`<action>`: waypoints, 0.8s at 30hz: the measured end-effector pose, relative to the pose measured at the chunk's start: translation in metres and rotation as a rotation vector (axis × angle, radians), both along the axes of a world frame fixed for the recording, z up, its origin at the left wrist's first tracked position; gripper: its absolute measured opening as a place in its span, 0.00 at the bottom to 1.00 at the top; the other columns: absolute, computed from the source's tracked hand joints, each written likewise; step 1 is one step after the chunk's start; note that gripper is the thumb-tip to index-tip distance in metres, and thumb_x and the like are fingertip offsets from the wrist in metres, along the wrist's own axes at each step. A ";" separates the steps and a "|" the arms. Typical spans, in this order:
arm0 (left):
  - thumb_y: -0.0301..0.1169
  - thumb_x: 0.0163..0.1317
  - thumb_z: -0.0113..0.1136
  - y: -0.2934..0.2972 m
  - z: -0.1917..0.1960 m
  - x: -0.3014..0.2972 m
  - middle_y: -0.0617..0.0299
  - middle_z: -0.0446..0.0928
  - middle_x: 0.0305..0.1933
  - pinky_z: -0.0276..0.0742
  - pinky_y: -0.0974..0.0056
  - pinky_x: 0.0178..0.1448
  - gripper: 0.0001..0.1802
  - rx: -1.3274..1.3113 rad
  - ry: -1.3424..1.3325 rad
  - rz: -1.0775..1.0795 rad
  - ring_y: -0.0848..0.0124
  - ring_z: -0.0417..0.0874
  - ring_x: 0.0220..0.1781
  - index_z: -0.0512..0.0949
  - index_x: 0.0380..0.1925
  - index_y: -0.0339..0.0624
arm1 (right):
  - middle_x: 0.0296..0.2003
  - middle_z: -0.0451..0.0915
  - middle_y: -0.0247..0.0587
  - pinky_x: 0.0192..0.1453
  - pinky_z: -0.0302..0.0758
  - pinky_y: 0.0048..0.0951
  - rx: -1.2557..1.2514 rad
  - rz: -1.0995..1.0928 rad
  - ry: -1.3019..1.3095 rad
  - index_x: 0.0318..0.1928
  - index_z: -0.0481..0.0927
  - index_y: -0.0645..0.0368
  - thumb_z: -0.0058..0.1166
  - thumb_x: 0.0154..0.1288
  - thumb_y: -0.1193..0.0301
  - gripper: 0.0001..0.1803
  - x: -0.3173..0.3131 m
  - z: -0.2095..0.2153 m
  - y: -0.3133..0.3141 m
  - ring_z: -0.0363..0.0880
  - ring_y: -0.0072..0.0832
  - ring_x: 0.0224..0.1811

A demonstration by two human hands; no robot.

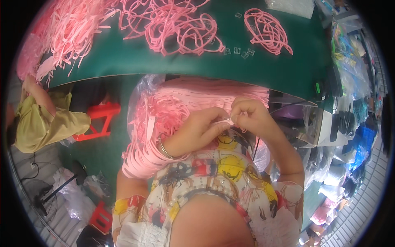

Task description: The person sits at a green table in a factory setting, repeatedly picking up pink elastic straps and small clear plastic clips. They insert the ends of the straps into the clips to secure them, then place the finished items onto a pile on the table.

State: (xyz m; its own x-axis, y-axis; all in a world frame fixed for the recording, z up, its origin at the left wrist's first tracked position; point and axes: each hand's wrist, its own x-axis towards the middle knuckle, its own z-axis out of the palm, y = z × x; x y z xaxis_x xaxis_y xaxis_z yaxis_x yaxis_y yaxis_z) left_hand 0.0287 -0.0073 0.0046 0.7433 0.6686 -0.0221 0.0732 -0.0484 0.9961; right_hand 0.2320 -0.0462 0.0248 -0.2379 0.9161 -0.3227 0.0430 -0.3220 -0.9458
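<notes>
In front of my chest, my left hand [200, 128] and my right hand [253, 118] meet, fingertips almost touching. The left thumb and fingers are closed on the end of a thin pink strap [224, 122]. My right fingers pinch together at the same spot, and whatever small piece they hold is hidden. Many pink straps [139, 159] hang looped over my left forearm, below a metal bangle [163, 149]. Just beyond my hands lies a thick stack of flat pink straps [214, 93], partly inside clear plastic.
The green table [103, 53] carries a tangled pink strap heap [177, 29], a smaller coil [267, 31] and small clear clips [237, 50]. More straps [74, 33] hang off its left. A co-worker's arm [39, 94] and a red stool [98, 119] are left; plastic bags [349, 70] crowd the right.
</notes>
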 end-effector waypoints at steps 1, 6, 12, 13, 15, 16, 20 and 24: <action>0.29 0.62 0.59 -0.001 -0.003 -0.002 0.57 0.75 0.28 0.74 0.66 0.38 0.12 -0.039 0.010 -0.016 0.73 0.77 0.33 0.76 0.42 0.32 | 0.26 0.70 0.35 0.30 0.69 0.23 0.047 0.022 -0.042 0.24 0.77 0.63 0.52 0.54 0.77 0.04 -0.001 -0.001 0.000 0.71 0.19 0.26; 0.32 0.64 0.60 0.003 0.002 -0.014 0.62 0.76 0.25 0.70 0.71 0.33 0.10 -0.627 0.035 -0.140 0.77 0.75 0.29 0.78 0.38 0.35 | 0.25 0.69 0.34 0.46 0.64 0.32 0.545 0.158 -0.304 0.24 0.77 0.57 0.55 0.48 0.76 0.01 -0.002 -0.016 -0.001 0.70 0.31 0.35; 0.31 0.65 0.58 -0.004 -0.005 -0.018 0.65 0.76 0.28 0.66 0.77 0.33 0.10 -1.046 -0.271 -0.280 0.81 0.72 0.28 0.78 0.36 0.34 | 0.26 0.68 0.34 0.51 0.62 0.38 0.741 0.009 -0.279 0.24 0.76 0.55 0.56 0.46 0.76 0.04 -0.018 -0.018 -0.007 0.69 0.34 0.36; 0.31 0.66 0.58 -0.006 -0.009 -0.017 0.64 0.76 0.28 0.66 0.77 0.34 0.10 -1.112 -0.332 -0.289 0.81 0.72 0.28 0.78 0.36 0.33 | 0.26 0.69 0.34 0.52 0.62 0.39 0.770 -0.015 -0.316 0.24 0.76 0.55 0.56 0.45 0.77 0.04 -0.020 -0.018 -0.007 0.69 0.34 0.36; 0.31 0.66 0.56 -0.007 -0.013 -0.015 0.65 0.76 0.28 0.67 0.77 0.35 0.10 -1.137 -0.401 -0.287 0.80 0.73 0.29 0.78 0.36 0.34 | 0.26 0.69 0.34 0.55 0.61 0.41 0.829 -0.064 -0.388 0.25 0.76 0.55 0.56 0.45 0.77 0.04 -0.024 -0.016 -0.007 0.70 0.34 0.36; 0.32 0.67 0.56 -0.006 -0.014 -0.015 0.65 0.76 0.29 0.68 0.77 0.35 0.10 -1.149 -0.435 -0.286 0.80 0.73 0.30 0.78 0.36 0.34 | 0.26 0.69 0.35 0.56 0.61 0.42 0.829 -0.060 -0.407 0.25 0.76 0.56 0.56 0.45 0.77 0.04 -0.023 -0.014 -0.008 0.70 0.34 0.36; 0.34 0.68 0.54 -0.001 -0.004 -0.021 0.66 0.75 0.29 0.70 0.75 0.35 0.12 -0.917 -0.201 -0.159 0.80 0.74 0.31 0.78 0.38 0.34 | 0.27 0.70 0.36 0.57 0.60 0.44 0.809 -0.034 -0.448 0.26 0.77 0.56 0.57 0.45 0.77 0.05 -0.018 -0.010 -0.010 0.71 0.35 0.36; 0.37 0.68 0.53 0.001 0.015 -0.024 0.66 0.75 0.30 0.71 0.74 0.34 0.14 -0.689 0.021 -0.044 0.80 0.74 0.32 0.78 0.38 0.35 | 0.28 0.73 0.37 0.56 0.61 0.43 0.798 0.039 -0.455 0.29 0.79 0.56 0.62 0.45 0.73 0.08 -0.017 -0.013 -0.007 0.71 0.35 0.36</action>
